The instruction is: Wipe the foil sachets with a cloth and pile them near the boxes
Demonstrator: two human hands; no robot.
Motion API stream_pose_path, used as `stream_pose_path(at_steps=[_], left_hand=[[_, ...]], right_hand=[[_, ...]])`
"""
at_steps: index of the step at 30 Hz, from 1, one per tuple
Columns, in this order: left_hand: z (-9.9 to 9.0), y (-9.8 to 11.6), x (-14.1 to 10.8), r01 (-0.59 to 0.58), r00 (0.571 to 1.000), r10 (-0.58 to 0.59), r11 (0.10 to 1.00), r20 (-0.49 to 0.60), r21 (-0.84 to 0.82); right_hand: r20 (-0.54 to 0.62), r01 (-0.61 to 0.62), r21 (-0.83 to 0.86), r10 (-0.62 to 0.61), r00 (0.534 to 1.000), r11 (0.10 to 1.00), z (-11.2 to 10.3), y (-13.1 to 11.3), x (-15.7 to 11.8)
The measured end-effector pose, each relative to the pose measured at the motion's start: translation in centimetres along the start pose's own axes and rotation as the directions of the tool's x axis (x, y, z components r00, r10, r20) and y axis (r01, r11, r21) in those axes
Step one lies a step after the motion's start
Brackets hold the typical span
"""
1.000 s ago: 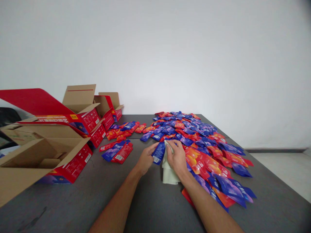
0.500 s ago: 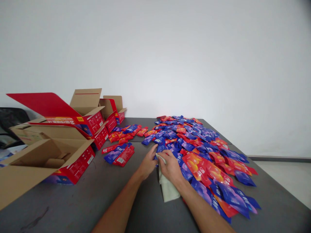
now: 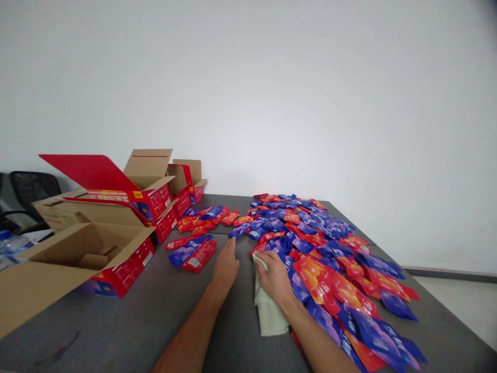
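Observation:
My right hand (image 3: 272, 272) is closed around a pale cloth (image 3: 271, 316), which hangs down over the grey table. Its fingers rest at the near left edge of a large pile of red and blue pouches (image 3: 316, 280). A small red pouch (image 3: 258, 248) lies just beyond the cloth. To the left, my left hand (image 3: 226, 265) is over the tabletop with its index finger stretched forward. That fingertip is close to a blue pouch (image 3: 238, 231); whether it touches cannot be told. The other left fingers are mostly hidden, and nothing shows in them.
Open red cardboard boxes (image 3: 134, 264) stand along the left side of the table (image 3: 135, 331), flaps spread. Between boxes and hands lie small groups of pouches (image 3: 194, 253). A black chair (image 3: 34, 189) and a plastic bottle (image 3: 13, 243) are at far left.
My left hand has moved left, away from my right hand and the cloth. A blue pouch near the fingertips no longer shows there; a red one does. The view has shifted slightly.

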State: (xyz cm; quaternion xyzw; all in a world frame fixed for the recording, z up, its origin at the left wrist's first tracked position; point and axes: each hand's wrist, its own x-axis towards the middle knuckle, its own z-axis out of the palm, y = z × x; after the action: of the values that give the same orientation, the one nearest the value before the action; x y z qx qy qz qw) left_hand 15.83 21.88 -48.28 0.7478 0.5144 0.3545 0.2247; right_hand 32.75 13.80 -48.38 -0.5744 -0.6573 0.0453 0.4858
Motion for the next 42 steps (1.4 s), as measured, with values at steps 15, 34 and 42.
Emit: stream_pose_path(at_steps=[15, 34, 42], left_hand=[[2.6, 0.8, 2.7, 0.004, 1.0, -0.008, 0.877, 0.006, 0.48], [2.5, 0.8, 7.2, 0.214, 0.976, -0.216, 0.972, 0.005, 0.099], [1.6, 2.3, 2.6, 0.246, 0.968, -0.201, 0.873, 0.147, -0.422]], right_hand=[[-0.015, 0.008, -0.007, -0.008, 1.0, 1.0, -0.1, 0.1, 0.1], [-0.074, 0.013, 0.048, -0.01, 0.997, 0.999, -0.4, -0.1, 0.2], [-0.161, 0.008, 0.044, -0.001, 0.987, 0.999, -0.9, -0.6, 0.7]])
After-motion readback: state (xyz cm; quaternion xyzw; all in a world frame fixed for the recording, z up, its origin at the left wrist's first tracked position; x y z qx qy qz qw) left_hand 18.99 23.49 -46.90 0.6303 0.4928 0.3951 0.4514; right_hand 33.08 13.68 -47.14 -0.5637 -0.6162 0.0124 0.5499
